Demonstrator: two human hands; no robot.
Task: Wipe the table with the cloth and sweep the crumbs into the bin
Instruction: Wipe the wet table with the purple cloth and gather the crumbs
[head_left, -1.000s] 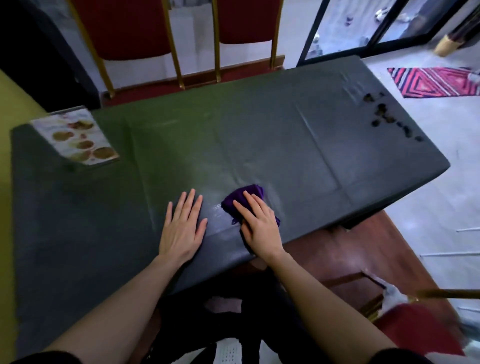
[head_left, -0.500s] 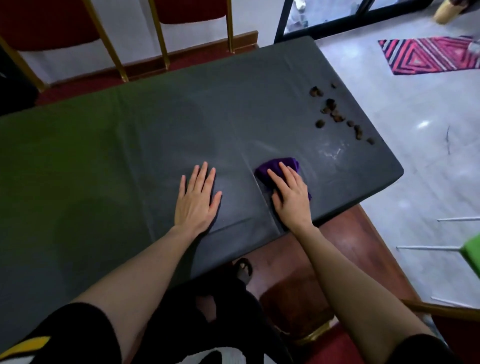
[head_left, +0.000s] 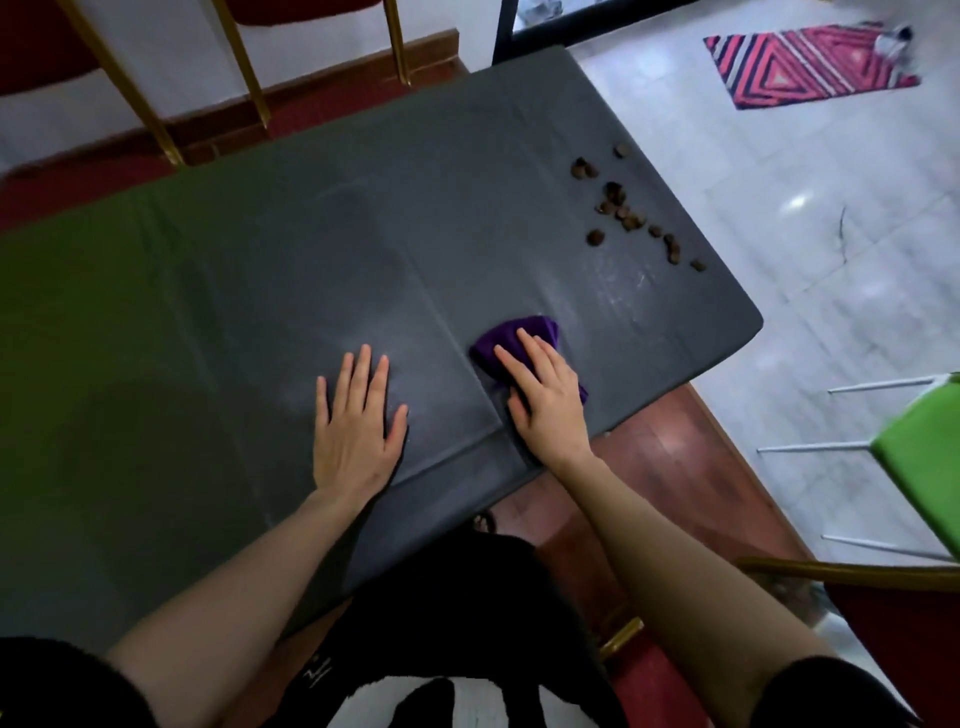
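Observation:
A bunched purple cloth lies on the dark grey table near its front edge. My right hand presses flat on the cloth with straight fingers. To its left, my left hand rests palm down on the bare tabletop, fingers spread. Several brown crumbs are scattered near the table's far right edge, well beyond the cloth. No bin shows in the head view.
Red chairs with gold legs stand behind the table. A green stool with thin white legs sits on the tiled floor at right. A red patterned rug lies at the far right. Another chair's gold frame is by my right arm.
My right hand has slid the cloth to the right along the table, closer to the crumbs. The view has shifted right with it. My left hand stays flat on the table.

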